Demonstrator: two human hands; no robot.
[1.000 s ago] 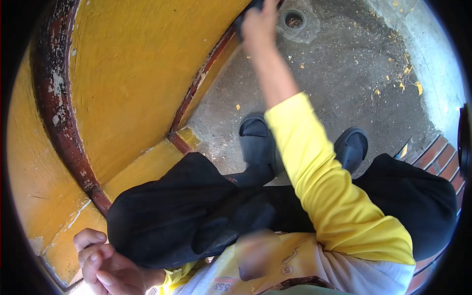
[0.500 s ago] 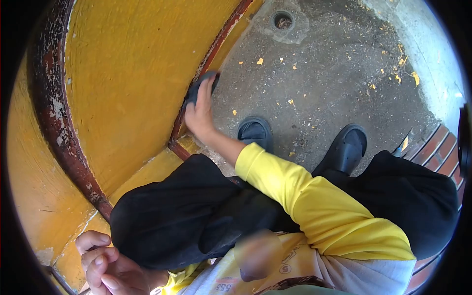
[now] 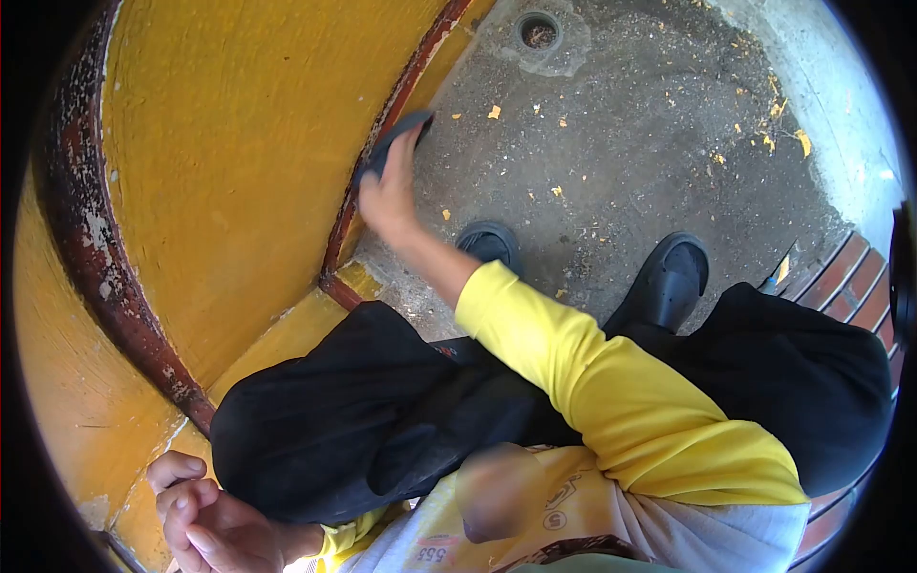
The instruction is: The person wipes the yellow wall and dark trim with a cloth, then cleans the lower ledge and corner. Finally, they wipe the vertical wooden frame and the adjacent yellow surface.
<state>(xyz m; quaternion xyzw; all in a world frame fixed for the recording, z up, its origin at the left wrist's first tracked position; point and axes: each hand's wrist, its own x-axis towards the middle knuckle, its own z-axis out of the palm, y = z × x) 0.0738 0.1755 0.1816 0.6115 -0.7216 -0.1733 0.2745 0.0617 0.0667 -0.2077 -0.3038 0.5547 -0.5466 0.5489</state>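
Note:
My right hand [image 3: 387, 205] reaches across to the left in a yellow sleeve, its fingers closed on a dark grey sheet [image 3: 413, 121] that looks like sandpaper. The sheet lies along the narrow red trim [image 3: 406, 84] at the foot of the yellow wall [image 3: 258, 124]; the hand is partly blurred, and the fingers cover part of the sheet. At the lower left, my left hand [image 3: 215, 520] is held up beside my knee with its fingers curled in. No object shows in it.
My dark shoes [image 3: 669, 277] rest on the concrete floor [image 3: 611, 172], which is strewn with yellow flakes and dust. A round drain hole [image 3: 539, 34] lies at the far end. A thick, chipped red rail [image 3: 91, 215] curves along the left, and bricks [image 3: 841, 282] edge the right.
My right hand has moved slightly forward along the trim, and more of the dark sheet shows beyond its fingers. The view has shifted slightly. My left hand keeps its curled pose.

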